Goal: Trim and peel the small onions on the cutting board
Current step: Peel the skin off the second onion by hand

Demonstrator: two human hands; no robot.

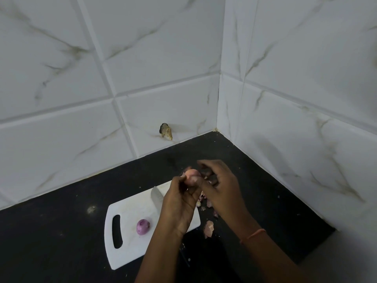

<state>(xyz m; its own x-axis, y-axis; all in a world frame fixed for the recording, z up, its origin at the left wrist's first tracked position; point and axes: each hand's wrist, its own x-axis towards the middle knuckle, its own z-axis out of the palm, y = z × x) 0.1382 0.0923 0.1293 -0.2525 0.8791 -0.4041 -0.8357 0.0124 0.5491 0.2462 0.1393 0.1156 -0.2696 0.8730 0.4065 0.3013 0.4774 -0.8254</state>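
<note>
A small pinkish onion [191, 176] is held up above the far end of the white cutting board [126, 237]. My left hand [179, 207] grips it from below. My right hand [220, 184] has its fingers pinched at the onion's right side, on its skin. A second small onion [142, 227], purple and peeled, lies on the board near the handle slot. A knife lies on the board with its blade [156, 196] pointing away; my left hand hides most of it.
Loose onion skins [209, 228] lie on the black counter [61, 231] just right of the board, with more under my hands. White tiled walls meet in a corner behind. A chipped hole [166, 131] shows low in the back wall.
</note>
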